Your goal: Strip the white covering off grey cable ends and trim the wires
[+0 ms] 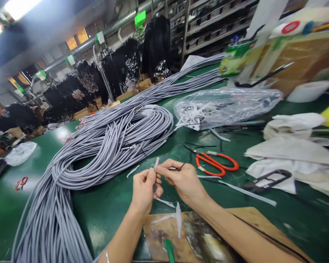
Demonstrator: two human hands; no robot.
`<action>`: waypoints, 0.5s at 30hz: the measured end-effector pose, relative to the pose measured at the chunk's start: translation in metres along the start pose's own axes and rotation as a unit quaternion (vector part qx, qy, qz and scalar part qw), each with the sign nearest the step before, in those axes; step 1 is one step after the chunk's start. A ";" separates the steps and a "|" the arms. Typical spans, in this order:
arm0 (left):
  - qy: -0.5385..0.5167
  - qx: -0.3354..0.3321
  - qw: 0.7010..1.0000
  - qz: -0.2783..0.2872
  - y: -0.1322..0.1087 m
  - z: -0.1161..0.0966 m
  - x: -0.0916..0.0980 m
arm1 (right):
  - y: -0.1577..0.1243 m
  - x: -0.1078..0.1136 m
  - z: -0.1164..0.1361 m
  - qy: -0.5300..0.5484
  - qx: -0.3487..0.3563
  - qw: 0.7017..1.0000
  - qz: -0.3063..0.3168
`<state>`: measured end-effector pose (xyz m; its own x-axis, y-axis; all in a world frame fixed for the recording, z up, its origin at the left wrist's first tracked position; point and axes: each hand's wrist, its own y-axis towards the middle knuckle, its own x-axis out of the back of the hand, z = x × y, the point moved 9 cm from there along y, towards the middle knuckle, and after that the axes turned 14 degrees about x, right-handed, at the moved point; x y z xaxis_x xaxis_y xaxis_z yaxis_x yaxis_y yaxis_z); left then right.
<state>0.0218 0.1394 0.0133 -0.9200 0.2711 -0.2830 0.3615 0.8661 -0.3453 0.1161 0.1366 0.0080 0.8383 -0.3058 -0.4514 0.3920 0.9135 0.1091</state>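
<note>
My left hand (144, 190) and my right hand (182, 179) meet above the green table (112, 204), both pinching a small pale strip (156, 162) that sticks up between the fingertips. A thin dark piece (181, 167) also pokes out of my right fingers. A large bundle of grey cables (109, 146) lies coiled just left of my hands. Orange-handled scissors (215, 164) lie to the right of my right hand. Loose white strips (178, 215) rest on a worn brown board (208, 237) under my forearms.
A clear plastic bag (224, 106) of white strips lies behind the scissors. White cloths (290, 153) and dark scissors (268, 179) sit at right, cardboard boxes (304, 54) beyond. Small red scissors (21, 182) and another bag (20, 153) lie far left. Black cable bundles (120, 65) hang behind.
</note>
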 end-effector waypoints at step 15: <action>0.071 -0.056 0.996 0.017 -0.003 -0.009 -0.002 | -0.003 -0.014 -0.002 0.060 -0.047 0.994 0.082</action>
<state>0.0211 0.1397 0.0231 -0.9225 0.3506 -0.1617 0.3809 0.8945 -0.2340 0.1029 0.1385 0.0123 0.8350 -0.1209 -0.5367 0.2107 0.9715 0.1090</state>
